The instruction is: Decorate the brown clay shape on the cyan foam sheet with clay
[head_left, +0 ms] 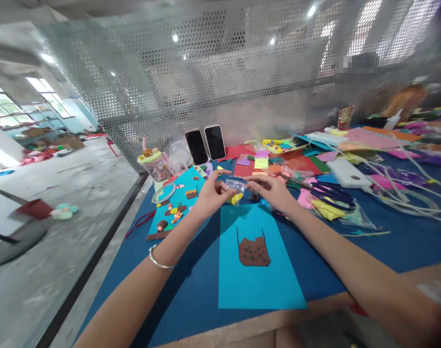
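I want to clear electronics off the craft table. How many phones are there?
2: a left phone and a right phone, side by side, propped upright against the mesh panel. Clutter may hide others.

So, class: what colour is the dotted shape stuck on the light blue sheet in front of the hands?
Brown with darker dots: the dotted shape on the light blue sheet, shown in the head view.

A blurred patch [355,63] masked part of the far mesh wall; the small bag's [238,185] contents between both hands were too small to identify.
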